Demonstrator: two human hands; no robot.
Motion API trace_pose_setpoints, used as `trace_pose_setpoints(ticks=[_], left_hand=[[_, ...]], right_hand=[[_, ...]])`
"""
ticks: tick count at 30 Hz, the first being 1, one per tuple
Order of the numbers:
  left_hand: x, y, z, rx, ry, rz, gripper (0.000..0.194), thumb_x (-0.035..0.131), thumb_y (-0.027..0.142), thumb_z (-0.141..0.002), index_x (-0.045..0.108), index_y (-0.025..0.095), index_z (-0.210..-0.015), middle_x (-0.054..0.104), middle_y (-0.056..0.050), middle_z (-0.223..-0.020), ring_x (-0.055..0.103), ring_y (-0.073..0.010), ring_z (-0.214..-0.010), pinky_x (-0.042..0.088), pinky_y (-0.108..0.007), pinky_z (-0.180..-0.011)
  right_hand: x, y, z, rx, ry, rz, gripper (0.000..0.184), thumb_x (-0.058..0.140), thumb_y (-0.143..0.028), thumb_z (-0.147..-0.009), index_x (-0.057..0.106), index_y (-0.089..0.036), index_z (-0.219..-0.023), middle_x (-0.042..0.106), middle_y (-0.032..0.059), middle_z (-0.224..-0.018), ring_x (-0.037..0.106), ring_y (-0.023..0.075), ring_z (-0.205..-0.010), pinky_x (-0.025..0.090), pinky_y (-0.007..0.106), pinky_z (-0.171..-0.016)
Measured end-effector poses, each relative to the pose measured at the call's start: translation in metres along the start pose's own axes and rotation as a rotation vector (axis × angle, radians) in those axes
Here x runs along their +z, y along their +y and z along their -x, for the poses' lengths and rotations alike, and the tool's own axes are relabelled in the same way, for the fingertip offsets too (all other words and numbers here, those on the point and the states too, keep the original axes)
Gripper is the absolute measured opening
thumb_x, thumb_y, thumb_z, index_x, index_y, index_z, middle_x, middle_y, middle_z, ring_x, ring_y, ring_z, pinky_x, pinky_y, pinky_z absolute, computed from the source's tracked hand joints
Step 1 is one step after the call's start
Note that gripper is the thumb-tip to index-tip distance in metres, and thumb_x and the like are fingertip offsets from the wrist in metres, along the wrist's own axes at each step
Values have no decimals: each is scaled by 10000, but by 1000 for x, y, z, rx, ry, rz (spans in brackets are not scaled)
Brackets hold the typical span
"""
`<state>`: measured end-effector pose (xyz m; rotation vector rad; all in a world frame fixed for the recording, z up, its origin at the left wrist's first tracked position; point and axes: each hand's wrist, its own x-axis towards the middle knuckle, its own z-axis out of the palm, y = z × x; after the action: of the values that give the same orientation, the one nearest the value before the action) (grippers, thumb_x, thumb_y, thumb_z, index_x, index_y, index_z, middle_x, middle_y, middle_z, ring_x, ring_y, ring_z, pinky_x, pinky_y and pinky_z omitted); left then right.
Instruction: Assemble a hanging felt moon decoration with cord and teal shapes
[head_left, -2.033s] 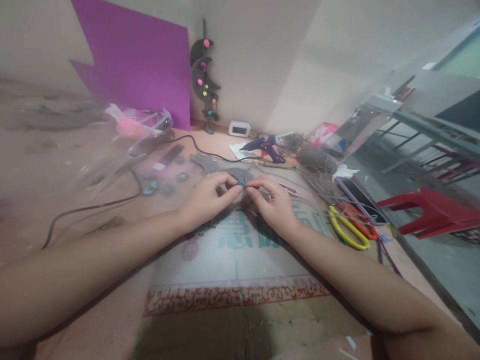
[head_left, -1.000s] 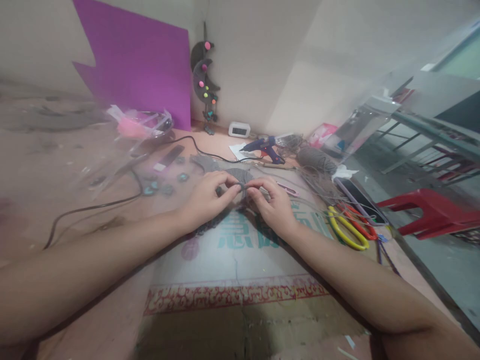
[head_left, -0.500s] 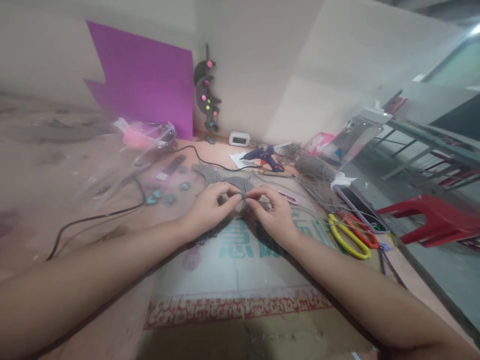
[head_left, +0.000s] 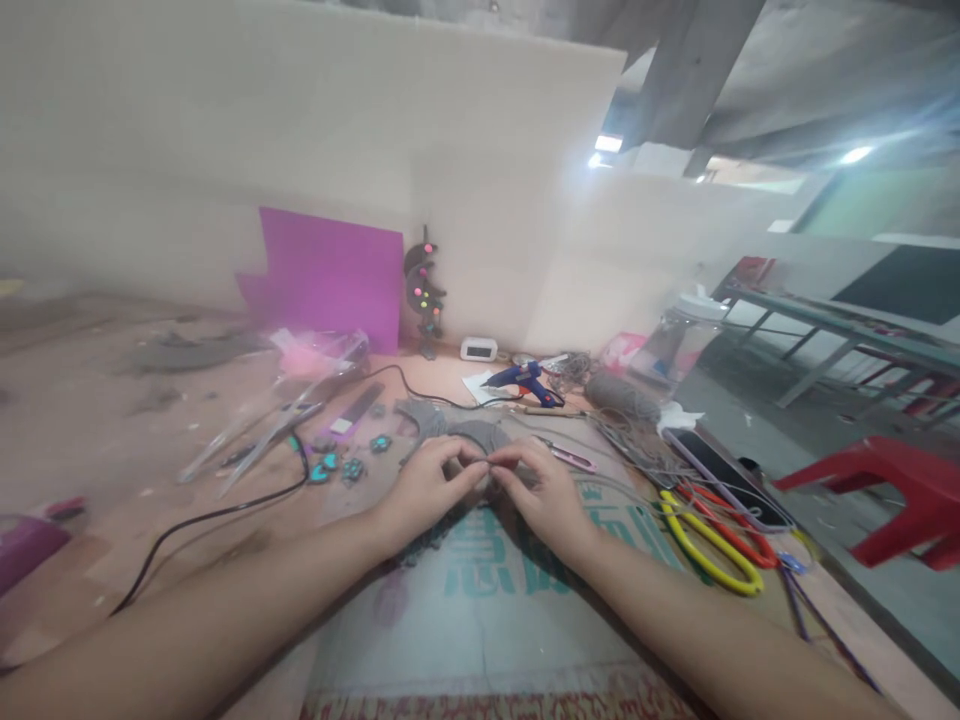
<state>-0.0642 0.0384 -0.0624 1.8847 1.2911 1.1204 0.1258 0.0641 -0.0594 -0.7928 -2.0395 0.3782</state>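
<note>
My left hand (head_left: 431,482) and my right hand (head_left: 541,490) meet at the fingertips over a lettered cardboard sheet (head_left: 435,640). Each pinches thumb against forefinger on a small bit of what looks like grey yarn, mostly hidden by the fingers. Just beyond them lies a yarn-wrapped grey crescent (head_left: 480,432), its near edge behind my fingers. Another grey wrapped piece (head_left: 420,415) is beside it on the left. A pink craft knife (head_left: 574,458) rests right of my right hand.
Teal-and-grey flower pieces (head_left: 352,468) lie left. Behind stand a blue glue gun (head_left: 525,380), a white clock (head_left: 478,349) and a hanging moon ornament (head_left: 424,290). Rightward are a yarn spool (head_left: 621,396), yellow-handled scissors (head_left: 712,550), a phone (head_left: 727,475) and a red stool (head_left: 892,490).
The view has tilted upward, so the table things and hands appear lower and more wall and ceiling show. Both hands keep their fingertip pinch, close together.
</note>
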Motion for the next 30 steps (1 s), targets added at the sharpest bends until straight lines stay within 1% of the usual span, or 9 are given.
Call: trace_pose_setpoints(ticks=[3,6,8,11,13,15,18,21,30], left_hand=[[1,0,1,-87,48,91,187,617,375,-872,570,195,-892,645,-23,-862,613,-178,-789,472,-306,-739],[3,0,0,-88,136,157,259,651,359,-839,492,204,-974,620,-20,-888,607,-187,-876,475,-317,-806],[2,-1,0,-68,173,177,238,606,386,-873,467,208,-948,603,-19,-890,597,-182,-877,474,-316,-807],[1,-3,-1,-65,201,154,246,502,422,-937,442,215,-819,558,3,-793,570,-163,-750,457,-299,-711],[-1,-2,-1,-73,184,145,271,486,434,-947,444,218,-788,543,23,-699,555,-160,-662,445,-295,-659],[-2,1,-1,-81,142,142,246,524,419,-927,477,219,-792,573,29,-664,574,-163,-617,448,-294,-630],[-2,6,0,-90,70,137,185,594,357,-871,557,213,-760,653,10,-698,633,-173,-619,480,-292,-618],[-1,8,1,-85,46,125,180,607,341,-859,614,207,-739,684,-1,-715,651,-176,-621,501,-293,-622],[-1,4,0,-21,81,5,135,565,302,-873,640,197,-836,695,-42,-872,635,-209,-875,472,-313,-783]], right_hand=[[1,0,0,17,10,7,85,629,-195,-880,704,-226,-857,704,35,-791,657,214,-794,514,363,-761],[2,-1,1,41,25,-16,80,622,-205,-874,694,-221,-844,702,39,-799,656,215,-803,521,359,-761],[2,-1,0,74,44,-36,79,619,-217,-868,690,-220,-835,708,41,-810,661,217,-814,526,361,-774],[1,0,-1,155,100,-78,74,630,-256,-851,690,-216,-833,721,44,-824,672,222,-820,537,364,-787],[0,2,-2,216,147,-107,94,638,-291,-839,687,-211,-837,725,47,-823,679,225,-813,546,362,-779],[-1,3,-4,253,176,-123,117,636,-312,-830,685,-206,-839,728,48,-814,683,226,-800,553,359,-765],[0,4,-4,256,180,-125,120,635,-315,-820,684,-205,-831,727,46,-801,684,226,-786,557,356,-754],[1,3,-3,242,163,-129,106,640,-305,-812,688,-211,-821,719,42,-795,683,225,-788,557,352,-751],[0,4,-1,236,121,-109,107,634,-304,-835,680,-208,-843,722,48,-832,680,226,-829,550,360,-790]])
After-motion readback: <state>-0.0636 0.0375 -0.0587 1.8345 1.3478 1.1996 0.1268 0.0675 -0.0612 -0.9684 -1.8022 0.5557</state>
